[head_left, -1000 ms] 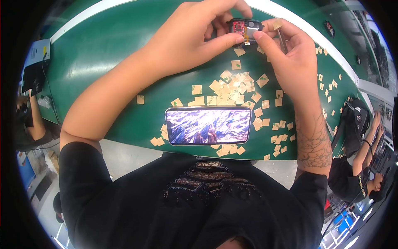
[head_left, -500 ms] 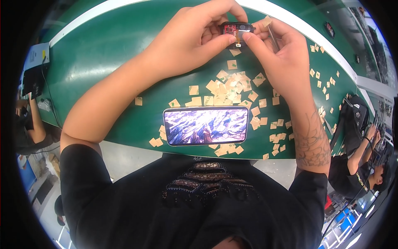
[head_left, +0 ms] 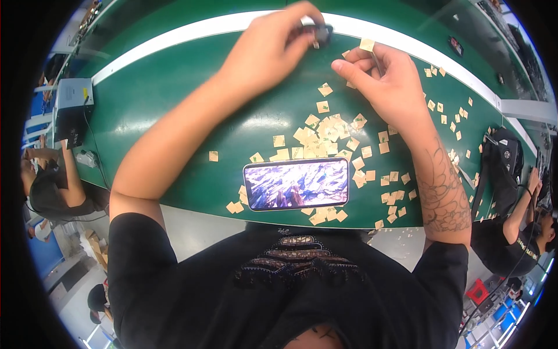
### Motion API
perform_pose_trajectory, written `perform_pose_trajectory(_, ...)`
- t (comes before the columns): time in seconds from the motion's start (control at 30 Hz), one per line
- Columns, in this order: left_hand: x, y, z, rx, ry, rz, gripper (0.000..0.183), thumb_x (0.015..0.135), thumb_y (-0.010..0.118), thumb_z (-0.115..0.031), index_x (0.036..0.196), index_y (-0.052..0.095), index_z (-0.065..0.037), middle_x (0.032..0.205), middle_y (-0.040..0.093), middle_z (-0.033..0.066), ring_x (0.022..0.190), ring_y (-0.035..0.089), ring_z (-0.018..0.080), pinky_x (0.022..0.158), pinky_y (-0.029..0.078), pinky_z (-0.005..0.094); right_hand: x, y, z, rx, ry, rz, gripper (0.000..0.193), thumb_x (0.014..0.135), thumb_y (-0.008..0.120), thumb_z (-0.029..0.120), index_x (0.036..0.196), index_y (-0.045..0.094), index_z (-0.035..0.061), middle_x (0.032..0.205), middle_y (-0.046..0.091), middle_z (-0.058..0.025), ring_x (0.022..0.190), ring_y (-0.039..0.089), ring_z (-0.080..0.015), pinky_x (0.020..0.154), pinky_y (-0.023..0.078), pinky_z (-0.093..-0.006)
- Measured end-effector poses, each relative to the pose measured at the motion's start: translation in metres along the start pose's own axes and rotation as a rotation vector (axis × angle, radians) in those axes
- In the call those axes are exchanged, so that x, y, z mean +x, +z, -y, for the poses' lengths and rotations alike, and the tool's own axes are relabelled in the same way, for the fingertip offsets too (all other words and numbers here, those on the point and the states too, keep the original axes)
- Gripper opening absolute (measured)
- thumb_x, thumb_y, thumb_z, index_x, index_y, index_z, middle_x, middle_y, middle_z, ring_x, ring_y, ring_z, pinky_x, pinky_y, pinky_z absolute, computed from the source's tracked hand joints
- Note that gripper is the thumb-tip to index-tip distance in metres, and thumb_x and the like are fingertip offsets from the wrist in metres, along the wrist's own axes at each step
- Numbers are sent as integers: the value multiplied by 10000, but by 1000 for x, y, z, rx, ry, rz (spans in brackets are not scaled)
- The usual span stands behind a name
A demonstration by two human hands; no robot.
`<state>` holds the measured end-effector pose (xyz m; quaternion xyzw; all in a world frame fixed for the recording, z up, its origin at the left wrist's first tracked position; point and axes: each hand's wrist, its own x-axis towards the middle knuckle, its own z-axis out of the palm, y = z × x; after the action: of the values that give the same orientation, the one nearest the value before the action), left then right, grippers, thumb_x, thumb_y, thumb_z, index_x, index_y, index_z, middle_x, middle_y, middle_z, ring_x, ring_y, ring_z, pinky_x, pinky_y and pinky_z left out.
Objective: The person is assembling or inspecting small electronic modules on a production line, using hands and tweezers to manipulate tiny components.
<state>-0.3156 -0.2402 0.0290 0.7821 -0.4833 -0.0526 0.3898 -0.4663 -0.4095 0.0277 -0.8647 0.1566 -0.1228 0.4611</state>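
Blk device (head_left: 324,35) in L hand (head_left: 268,49) | nr wht edge (head_left: 349,26) | R hand (head_left: 390,78) apart

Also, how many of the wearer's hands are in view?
2: left hand at upper centre, holding a small dark device; right hand to its right, holding a thin metal tool, tan square at its tip. Neither is hidden.

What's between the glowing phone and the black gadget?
The head view shows tan paper squares, heaped near the smartphone, then bare green tabletop toward the black gadget.
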Motion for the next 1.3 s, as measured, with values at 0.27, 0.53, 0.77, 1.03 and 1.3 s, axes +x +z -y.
perform_pose_trajectory(0.27,115,21,59,24,157,-89,241,930,710,-120,1130,685,12,923,742,193,843,738,308,785,567,396,11,2,-29,1,-190,-115,228,991,676,171,1061,704,-45,809,736,-101,658,644,-166,659,526,-311)
perform_pose_trajectory(0.53,89,-25,86,557,102,36,522,960,645,-176,1467,539,-107,1317,588,232,1278,519,445,1079,448,531,10,3,-29,47,-259,-116,174,1042,610,105,1138,700,-8,993,747,-119,808,681,-205,778,543,-322)
perform_pose_trajectory(0.77,61,-58,121,629,-52,-23,429,999,647,-286,1399,620,-133,1351,573,194,1302,523,409,1114,428,532,8,3,-28,34,-310,-66,179,1055,597,106,1156,704,3,1025,738,-128,897,716,-241,829,550,-333)
perform_pose_trajectory(1.03,54,-62,150,761,-165,-164,514,1004,635,-421,1455,598,-175,1447,518,258,1403,442,449,1171,378,533,5,1,-22,-39,-253,-28,197,1066,568,104,1173,700,5,1033,738,-135,924,717,-272,855,550,-350)
perform_pose_trajectory(1.3,58,-67,160,677,-246,-98,580,1029,581,-482,1519,553,-172,1577,451,291,1476,403,479,1236,316,544,14,8,-31,30,-322,-25,180,1052,601,115,1150,691,-7,969,701,-125,842,670,-263,792,525,-337)
